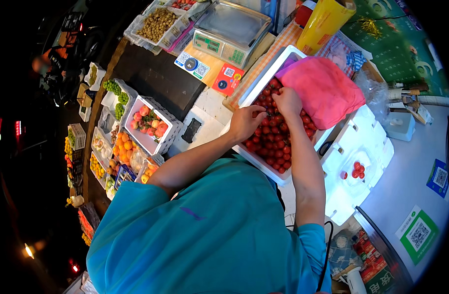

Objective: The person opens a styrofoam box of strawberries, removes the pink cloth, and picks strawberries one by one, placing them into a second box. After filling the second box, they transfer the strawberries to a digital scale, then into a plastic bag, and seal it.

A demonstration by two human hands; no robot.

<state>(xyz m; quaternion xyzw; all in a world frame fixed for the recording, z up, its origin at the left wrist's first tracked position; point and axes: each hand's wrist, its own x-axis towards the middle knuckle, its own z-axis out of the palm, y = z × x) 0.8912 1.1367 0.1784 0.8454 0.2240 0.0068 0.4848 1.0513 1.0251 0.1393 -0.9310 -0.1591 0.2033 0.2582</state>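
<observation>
A white foam box (pixel 280 178) full of small red cherry tomatoes (pixel 270 141) stands before me. My left hand (pixel 247 123) is over the tomatoes at the box's left side, its fingers curled with the tips close together. Whether a tomato is between them is not visible. My right hand (pixel 287 102) reaches down among the tomatoes with bent fingers, and its fingertips are partly hidden. A pink-red cloth or bag (pixel 322 92) covers the box's far right part. Right of the box, a clear plastic container (pixel 368 167) with several cherry tomatoes rests on a white foam lid (pixel 342 198).
Beyond the box are a weighing scale (pixel 231 27) and a yellow film roll (pixel 325 25). Fruit crates, one holding pomegranates (pixel 149 123), stand at left. A black cable (pixel 325 253) hangs by my right sleeve. A person (pixel 57 60) is at the far left.
</observation>
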